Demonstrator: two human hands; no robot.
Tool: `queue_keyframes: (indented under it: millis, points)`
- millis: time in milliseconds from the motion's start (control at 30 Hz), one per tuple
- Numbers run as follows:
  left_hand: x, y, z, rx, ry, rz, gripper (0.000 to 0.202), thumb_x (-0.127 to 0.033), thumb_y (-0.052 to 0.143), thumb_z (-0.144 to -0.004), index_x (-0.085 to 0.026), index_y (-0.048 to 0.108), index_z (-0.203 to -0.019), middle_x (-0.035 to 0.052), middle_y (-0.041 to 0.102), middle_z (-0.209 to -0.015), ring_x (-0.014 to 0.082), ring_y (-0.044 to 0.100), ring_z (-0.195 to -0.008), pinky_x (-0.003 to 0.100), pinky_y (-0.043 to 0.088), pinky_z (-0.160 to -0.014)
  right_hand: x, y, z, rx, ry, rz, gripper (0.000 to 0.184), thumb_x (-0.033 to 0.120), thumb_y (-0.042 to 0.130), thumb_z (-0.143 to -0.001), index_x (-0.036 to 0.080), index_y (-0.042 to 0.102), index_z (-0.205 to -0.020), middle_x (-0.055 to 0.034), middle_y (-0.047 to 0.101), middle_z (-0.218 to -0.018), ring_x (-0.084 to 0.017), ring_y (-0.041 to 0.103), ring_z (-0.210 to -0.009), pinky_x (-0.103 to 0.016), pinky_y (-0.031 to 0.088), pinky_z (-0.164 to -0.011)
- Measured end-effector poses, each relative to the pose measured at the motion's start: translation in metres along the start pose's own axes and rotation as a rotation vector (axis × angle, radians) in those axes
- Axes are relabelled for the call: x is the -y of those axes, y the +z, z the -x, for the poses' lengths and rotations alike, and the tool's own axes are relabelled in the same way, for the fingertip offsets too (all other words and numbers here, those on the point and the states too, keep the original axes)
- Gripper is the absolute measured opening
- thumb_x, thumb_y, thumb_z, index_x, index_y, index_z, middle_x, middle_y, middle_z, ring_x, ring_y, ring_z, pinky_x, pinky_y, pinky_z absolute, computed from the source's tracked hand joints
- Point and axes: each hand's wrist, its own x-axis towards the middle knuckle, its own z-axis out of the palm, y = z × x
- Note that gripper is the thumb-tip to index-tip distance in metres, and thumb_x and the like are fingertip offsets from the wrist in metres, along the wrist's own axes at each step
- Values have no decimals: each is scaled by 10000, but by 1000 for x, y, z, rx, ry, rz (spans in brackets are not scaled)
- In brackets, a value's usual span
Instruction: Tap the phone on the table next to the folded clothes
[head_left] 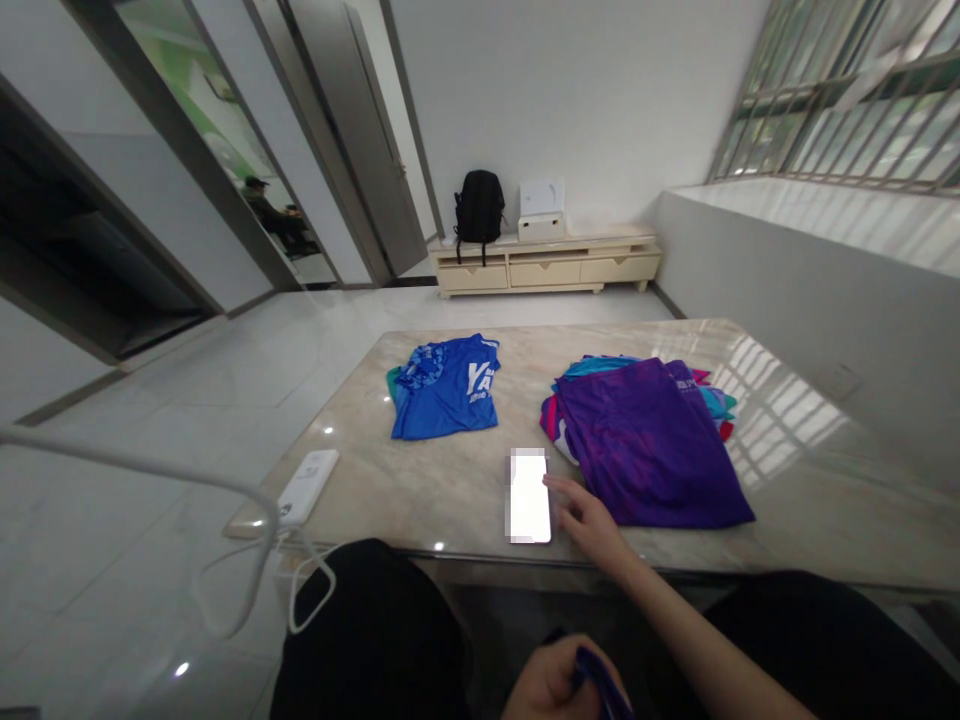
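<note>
I had the right hand [589,520] open, its fingertips [553,483] reaching the edge of the phone [529,497] just to its left, beside the folded purple shirt [649,445], while the left hand [551,685] was closed on a purple cloth [600,680] below the table [420,500].

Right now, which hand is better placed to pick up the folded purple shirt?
Probably the right hand: it is out over the marble-top table, beside the folded purple shirt. The left hand sits low, holding purple cloth.
</note>
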Motion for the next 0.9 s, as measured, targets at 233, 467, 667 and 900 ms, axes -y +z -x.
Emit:
queue_keyframes:
  millis: [233, 467, 667, 900]
  points:
    - [-17, 0, -60, 188, -233, 216, 544, -622, 875, -661, -132, 727, -843, 20, 603, -726, 110, 523, -633, 258, 434, -729, 2, 0, -1, 3, 45, 17, 462, 247, 533, -874, 179, 688, -1304, -78, 791, -991, -176, 661, -645, -307, 539, -659]
    - [5, -15, -73, 213, -280, 252, 587, -677, 866, -625, -142, 699, -800, 19, 574, -724, 121, 483, -633, 263, 381, -694, -1, 0, -1, -1, 139, -25, 353, 302, 527, -915, 202, 734, -1183, -102, 740, -1244, -152, 647, -601, -294, 512, -590]
    - [-8, -18, -81, 185, -257, 256, 625, -734, 825, -636, -145, 687, -795, 28, 575, -749, 114, 476, -645, 258, 365, -672, 4, 0, 1, -20, 145, -18, 359, 314, 531, -920, 219, 725, -1206, -87, 765, -1157, -159, 637, -602, -290, 495, -561]
    - [-10, -21, -79, 210, -197, 99, 687, -825, 718, -674, -150, 642, -772, 38, 570, -781, 125, 474, -686, 269, 340, -669, 5, 0, 5, -3, 141, 27, 424, 354, 538, -942, 219, 672, -1321, -106, 759, -1171, -183, 659, -664, -322, 535, -641]
